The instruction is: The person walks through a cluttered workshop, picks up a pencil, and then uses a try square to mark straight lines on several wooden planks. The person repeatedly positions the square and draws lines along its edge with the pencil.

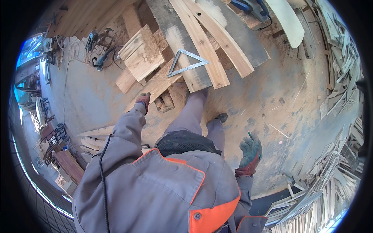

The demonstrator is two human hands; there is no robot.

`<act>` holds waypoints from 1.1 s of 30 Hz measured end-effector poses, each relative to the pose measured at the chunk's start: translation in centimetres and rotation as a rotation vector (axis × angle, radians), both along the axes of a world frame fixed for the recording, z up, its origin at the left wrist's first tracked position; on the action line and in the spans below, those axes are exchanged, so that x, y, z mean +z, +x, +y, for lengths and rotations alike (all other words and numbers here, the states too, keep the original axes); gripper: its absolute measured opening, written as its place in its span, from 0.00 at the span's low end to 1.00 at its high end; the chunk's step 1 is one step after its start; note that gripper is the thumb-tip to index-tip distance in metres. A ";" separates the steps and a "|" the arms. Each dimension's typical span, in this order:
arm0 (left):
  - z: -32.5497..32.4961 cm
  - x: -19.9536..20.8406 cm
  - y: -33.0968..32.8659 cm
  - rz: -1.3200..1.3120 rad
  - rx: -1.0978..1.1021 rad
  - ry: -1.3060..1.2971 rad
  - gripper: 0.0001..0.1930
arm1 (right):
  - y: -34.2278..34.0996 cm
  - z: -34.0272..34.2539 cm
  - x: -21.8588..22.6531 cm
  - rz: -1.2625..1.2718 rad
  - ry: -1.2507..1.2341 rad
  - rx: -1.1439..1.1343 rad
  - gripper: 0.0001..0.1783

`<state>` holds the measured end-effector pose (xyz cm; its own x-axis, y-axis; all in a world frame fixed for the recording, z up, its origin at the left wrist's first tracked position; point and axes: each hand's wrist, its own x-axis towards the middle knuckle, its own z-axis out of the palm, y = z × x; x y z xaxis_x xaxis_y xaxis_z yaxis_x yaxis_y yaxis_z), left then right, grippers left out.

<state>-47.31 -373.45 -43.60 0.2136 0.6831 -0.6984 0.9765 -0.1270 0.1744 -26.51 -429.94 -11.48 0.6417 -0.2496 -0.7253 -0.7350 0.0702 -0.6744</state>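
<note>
My left hand (143, 101), in a reddish work glove, is closed beside the near end of a long sawdust-covered board (157, 86); what it holds, if anything, is hidden. Away to the right, my right hand (250, 152), in a green and red glove, is raised with its palm partly turned up. A thin dark green stick like a pencil (250, 135) pokes out between its thumb and fingers. Ahead of me, a metal triangular square (188, 70) lies across a dark board. Two lighter curved planks (210, 64) rest beside it, one with a small dark hole.
Short boards (143, 54) lie stacked at the left under sawdust. Power tools with cords (100, 62) rest on the floor beyond them. A blue power tool (248, 7) sits at the far right of the boards. Heaps of wood offcuts (338, 167) line the right side.
</note>
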 end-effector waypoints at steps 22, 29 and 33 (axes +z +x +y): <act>-8.8 1.2 -1.4 0.377 -0.356 0.009 0.32 | -6.0 -1.6 -4.1 0.149 -0.073 -0.027 0.28; -9.7 -5.9 -3.4 0.442 -0.187 -0.075 0.30 | -8.1 -3.2 -5.7 0.216 -0.116 0.052 0.27; -11.5 -4.3 -2.7 0.411 -0.206 -0.008 0.28 | -7.7 -3.0 -6.1 0.204 -0.123 0.115 0.27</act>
